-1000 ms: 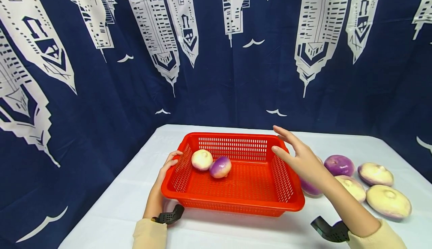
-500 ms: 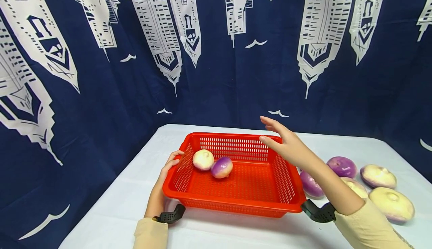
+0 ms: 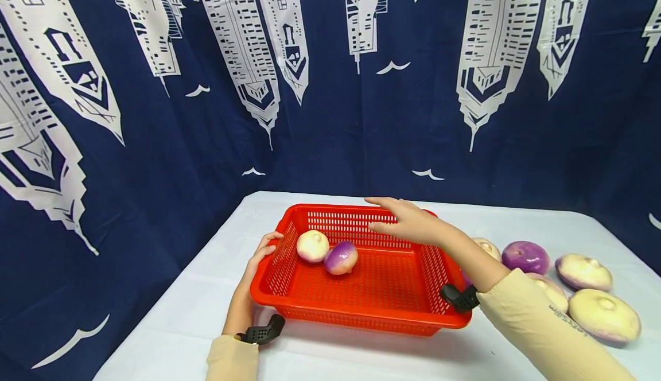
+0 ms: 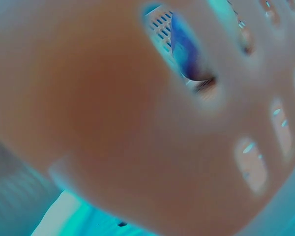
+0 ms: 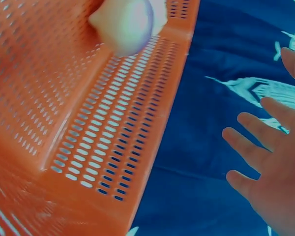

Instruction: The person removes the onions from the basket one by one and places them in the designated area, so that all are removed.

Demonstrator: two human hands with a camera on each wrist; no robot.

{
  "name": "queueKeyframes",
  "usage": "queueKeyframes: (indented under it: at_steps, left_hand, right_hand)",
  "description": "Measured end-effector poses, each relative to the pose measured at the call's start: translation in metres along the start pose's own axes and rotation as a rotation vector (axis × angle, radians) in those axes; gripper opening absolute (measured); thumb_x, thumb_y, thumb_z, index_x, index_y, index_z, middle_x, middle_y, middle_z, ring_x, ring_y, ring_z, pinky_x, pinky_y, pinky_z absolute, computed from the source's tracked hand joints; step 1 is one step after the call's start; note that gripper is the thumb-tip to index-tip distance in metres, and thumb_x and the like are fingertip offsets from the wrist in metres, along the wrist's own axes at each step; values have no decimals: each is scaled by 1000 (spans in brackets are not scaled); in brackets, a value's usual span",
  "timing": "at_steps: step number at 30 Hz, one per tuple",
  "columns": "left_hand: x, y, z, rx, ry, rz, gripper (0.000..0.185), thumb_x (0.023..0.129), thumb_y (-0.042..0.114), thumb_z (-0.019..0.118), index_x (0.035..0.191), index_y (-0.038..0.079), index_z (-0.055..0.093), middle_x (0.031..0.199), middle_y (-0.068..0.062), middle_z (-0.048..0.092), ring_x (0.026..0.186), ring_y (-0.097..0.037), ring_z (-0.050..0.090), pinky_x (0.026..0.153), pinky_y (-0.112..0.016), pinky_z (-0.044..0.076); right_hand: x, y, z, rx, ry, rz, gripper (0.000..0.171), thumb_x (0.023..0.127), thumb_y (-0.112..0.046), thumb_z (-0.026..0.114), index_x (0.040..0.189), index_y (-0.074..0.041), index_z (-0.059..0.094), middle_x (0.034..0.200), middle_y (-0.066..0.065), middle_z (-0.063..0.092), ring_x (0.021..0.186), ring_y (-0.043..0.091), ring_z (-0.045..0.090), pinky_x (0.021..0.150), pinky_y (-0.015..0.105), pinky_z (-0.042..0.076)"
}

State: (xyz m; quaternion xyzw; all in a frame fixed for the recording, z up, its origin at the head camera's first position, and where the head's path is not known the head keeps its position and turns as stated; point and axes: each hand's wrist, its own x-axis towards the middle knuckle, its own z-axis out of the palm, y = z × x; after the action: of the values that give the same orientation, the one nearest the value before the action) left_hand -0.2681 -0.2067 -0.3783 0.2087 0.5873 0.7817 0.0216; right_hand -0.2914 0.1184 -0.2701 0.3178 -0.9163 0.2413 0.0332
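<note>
Basket: left fingers curl on rim, right fingers spread above

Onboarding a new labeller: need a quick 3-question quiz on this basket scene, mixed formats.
1. How many turnips lie inside the basket?
2. True or false: the right hand holds a turnip.
3. Which does the left hand touch? A) a turnip on the table B) the basket's left rim C) the curtain

Key
1. Two: a pale turnip and a purple turnip, touching each other.
2. False. It is over the basket with fingers spread, no grip on anything.
3. B. Its fingers curl over that rim.
</note>
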Motion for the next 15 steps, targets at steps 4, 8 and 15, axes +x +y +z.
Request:
queueKeyframes:
  at_steps: [4,8,15]
  left_hand:
    - [0,-1,-1,-5,-1,6,37,92,3,16,109,22,42,109,4,43,96,-10,45,83,-22,42]
    - [1,-1,-1,-8,-9,13,38,91,2,15,109,22,43,109,3,43,96,-10,46,82,-21,42]
    - [2,-2,-2,-9,-29,20,38,92,2,14,110,21,41,108,5,44,96,-9,46,83,-22,42]
  right_hand:
    - [11,5,12,-71,-23,-42,61,85,-40,57,136,-12,40,136,11,47,126,30,42,105,54,24]
    - [20,7,26,-117,-65,-24,61,84,-42,56,136,-13,40,136,9,47,125,29,43,104,54,26]
    - [36,5,47,-57,-175,70,65,83,-44,58,138,-15,38,140,10,41,130,29,37,107,51,25]
